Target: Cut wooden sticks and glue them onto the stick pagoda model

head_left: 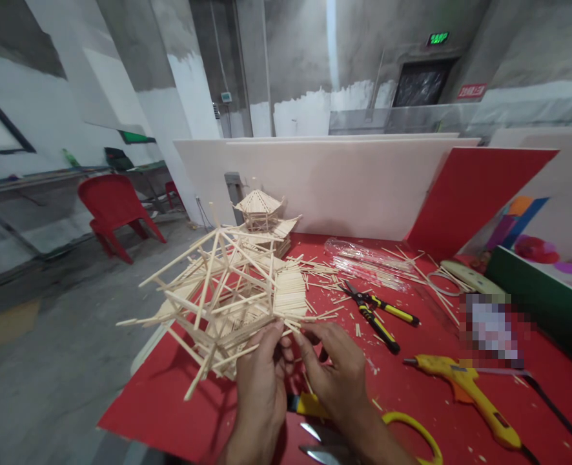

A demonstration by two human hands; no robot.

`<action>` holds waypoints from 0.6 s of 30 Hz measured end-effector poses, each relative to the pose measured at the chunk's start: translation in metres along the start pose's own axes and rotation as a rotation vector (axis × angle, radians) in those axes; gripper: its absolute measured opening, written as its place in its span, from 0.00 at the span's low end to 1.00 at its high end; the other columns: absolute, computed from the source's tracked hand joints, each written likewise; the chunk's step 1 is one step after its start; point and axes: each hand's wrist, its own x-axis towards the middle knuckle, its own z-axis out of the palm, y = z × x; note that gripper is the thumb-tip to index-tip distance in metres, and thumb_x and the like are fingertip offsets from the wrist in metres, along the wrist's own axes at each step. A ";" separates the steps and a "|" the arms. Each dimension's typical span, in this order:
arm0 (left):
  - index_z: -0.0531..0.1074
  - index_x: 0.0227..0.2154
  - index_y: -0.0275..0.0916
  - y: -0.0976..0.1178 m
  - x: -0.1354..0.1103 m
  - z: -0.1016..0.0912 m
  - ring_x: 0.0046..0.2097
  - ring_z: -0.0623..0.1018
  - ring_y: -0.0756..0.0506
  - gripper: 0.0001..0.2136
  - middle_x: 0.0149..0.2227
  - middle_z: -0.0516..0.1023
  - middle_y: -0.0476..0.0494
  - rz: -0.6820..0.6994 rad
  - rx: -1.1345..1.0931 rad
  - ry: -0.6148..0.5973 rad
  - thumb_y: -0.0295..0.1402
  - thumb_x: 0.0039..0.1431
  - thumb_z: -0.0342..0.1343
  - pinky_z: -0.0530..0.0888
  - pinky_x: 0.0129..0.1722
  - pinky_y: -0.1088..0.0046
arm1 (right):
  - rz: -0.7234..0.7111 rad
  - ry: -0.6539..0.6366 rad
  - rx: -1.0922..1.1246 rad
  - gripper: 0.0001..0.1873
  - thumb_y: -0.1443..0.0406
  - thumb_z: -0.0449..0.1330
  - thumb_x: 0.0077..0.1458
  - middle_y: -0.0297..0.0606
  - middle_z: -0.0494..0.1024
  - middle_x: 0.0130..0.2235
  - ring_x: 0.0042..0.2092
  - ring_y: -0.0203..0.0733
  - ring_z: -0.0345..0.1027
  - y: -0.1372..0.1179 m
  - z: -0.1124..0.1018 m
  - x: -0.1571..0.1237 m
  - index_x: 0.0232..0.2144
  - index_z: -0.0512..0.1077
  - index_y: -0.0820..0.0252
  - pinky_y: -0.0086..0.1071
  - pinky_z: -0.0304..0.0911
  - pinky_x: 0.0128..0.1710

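A model pavilion frame of thin wooden sticks (208,300) stands at the left of the red tabletop. My left hand (263,378) is closed, thumb and fingers pinching the frame's near right corner. Close beside it, my right hand (340,368) is closed too, its thumb and fingertips on a short wooden stick (292,327) at that corner. The fingers partly hide where the sticks meet. Under my hands lie scissors (322,434) with yellow handles, partly covered by my right forearm. A slatted stick panel (290,290) adjoins the frame just beyond my fingertips.
Yellow-and-black cutters (377,316) and a yellow glue gun (465,381) lie to the right. Behind are a finished-looking stick tower (261,210), a plastic bag of sticks (370,263) and white boards (344,187). Stick offcuts litter the red tabletop (426,433). A red chair (114,206) stands left.
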 end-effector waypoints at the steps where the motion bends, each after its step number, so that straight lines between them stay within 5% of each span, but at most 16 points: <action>1: 0.74 0.24 0.34 0.000 0.000 0.000 0.21 0.69 0.54 0.11 0.19 0.73 0.51 0.000 -0.003 0.001 0.33 0.41 0.69 0.66 0.20 0.82 | 0.001 0.002 0.002 0.06 0.71 0.61 0.59 0.36 0.79 0.32 0.34 0.37 0.72 0.000 0.000 0.000 0.39 0.74 0.58 0.29 0.66 0.34; 18: 0.74 0.23 0.35 -0.002 0.001 0.001 0.20 0.70 0.54 0.10 0.20 0.73 0.51 0.006 -0.052 0.007 0.32 0.41 0.69 0.67 0.19 0.82 | 0.005 -0.005 0.029 0.08 0.71 0.61 0.59 0.35 0.79 0.33 0.34 0.36 0.71 0.002 0.001 -0.001 0.41 0.74 0.57 0.29 0.67 0.34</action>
